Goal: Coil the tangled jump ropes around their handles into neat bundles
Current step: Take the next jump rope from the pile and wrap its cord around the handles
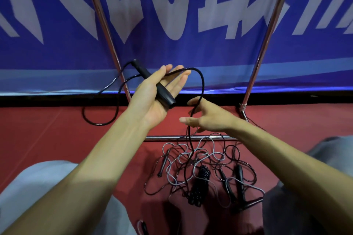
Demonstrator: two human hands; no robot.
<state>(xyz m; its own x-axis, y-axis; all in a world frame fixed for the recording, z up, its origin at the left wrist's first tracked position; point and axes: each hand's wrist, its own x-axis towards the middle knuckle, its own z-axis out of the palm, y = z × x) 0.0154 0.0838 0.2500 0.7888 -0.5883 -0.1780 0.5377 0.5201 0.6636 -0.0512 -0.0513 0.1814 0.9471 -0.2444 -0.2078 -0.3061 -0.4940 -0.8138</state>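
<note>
Two bare hands are raised over a red floor, with a blue banner printed in large white characters hanging behind them on slanting metal poles. The left hand is turned palm up, its fingers spread and nearly straight, and a black handle lies diagonally across the palm, held against it by the thumb; its butt end sticks out past the heel of the hand toward the right. From the far tip of the handle a black rope leaves in two directions: one stretch drops left and loops on the floor near the foot of the left pole, and another arches over the left fingertips and falls to the right hand. There the thumb and forefinger close lightly around the rope while the other fingers stay loosely curled below it.

Below the right hand the rope runs down into a tangled heap of jump ropes, black and grey cords crossing one another on the floor just in front of a horizontal metal bar. Several loose handles lie in the heap, and one coiled black bundle rests at its middle. The person's knees in light grey cloth frame the heap at the lower left and lower right.
</note>
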